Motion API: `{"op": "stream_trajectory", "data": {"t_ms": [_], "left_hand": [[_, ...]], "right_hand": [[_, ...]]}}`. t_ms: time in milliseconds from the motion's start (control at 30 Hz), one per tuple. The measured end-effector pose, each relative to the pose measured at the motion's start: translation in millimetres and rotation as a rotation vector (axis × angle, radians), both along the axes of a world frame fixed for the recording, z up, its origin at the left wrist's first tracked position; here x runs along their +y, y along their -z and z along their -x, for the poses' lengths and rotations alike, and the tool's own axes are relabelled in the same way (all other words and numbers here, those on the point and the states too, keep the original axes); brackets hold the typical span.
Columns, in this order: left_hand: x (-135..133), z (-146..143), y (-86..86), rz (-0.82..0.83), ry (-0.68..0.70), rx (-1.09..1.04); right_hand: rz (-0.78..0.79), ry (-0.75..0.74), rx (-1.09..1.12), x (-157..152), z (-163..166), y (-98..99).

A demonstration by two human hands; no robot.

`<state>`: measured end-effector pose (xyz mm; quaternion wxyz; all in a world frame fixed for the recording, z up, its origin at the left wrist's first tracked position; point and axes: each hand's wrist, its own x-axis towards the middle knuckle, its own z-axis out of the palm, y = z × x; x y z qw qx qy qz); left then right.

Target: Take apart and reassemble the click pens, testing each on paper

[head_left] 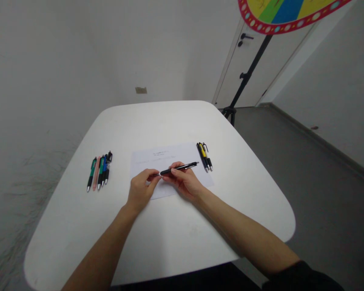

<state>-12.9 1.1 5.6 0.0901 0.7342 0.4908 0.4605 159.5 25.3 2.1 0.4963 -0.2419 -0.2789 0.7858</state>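
A black pen with a silver clip is held nearly level, just above a printed sheet of paper. My right hand is closed around its barrel, the clip end pointing right. At the pen's left end, the thumb and fingers of my left hand pinch it, partly hiding that end. A small silver part shows between the two hands. Both hands are over the lower part of the paper, which carries a few lines of text too small to read.
On the left of the white table lies a row of several pens, green, pink, blue and black. Black and yellow pens lie at the paper's right edge. A black stand holds a colourful wheel behind the table.
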Motion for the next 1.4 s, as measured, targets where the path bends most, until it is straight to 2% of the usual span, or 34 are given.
{"op": "stream_trajectory", "data": {"t_ms": [167, 467, 700, 833, 1067, 1267, 1400], "left_hand": [[0.8, 0.9, -0.8, 0.007, -0.005, -0.027], [2.0, 3.4, -3.0, 0.067, -0.073, -0.037], [10.8, 16.8, 7.6, 0.139, -0.135, 0.2], [14.0, 20.2, 15.1, 0.117, -0.129, 0.336], [16.1, 19.3, 19.8, 0.108, -0.092, 0.403], [11.3, 15.3, 9.7, 0.062, -0.137, 0.29], [5.5, 8.1, -2.3, -0.033, -0.058, 0.23]], "right_hand": [[0.03, -0.017, 0.111, 0.6, -0.5, -3.1], [0.042, 0.032, 0.097, 2.0, -2.0, -3.1], [0.067, 0.052, 0.045, 3.9, -3.1, -2.3], [0.066, 0.055, 0.037, 3.9, -2.7, -2.0], [0.069, 0.058, 0.026, 4.3, -1.9, -0.3], [0.065, 0.046, 0.025, 3.0, -2.0, -1.3], [0.064, 0.038, 0.03, 1.8, -0.3, -0.5]]}}
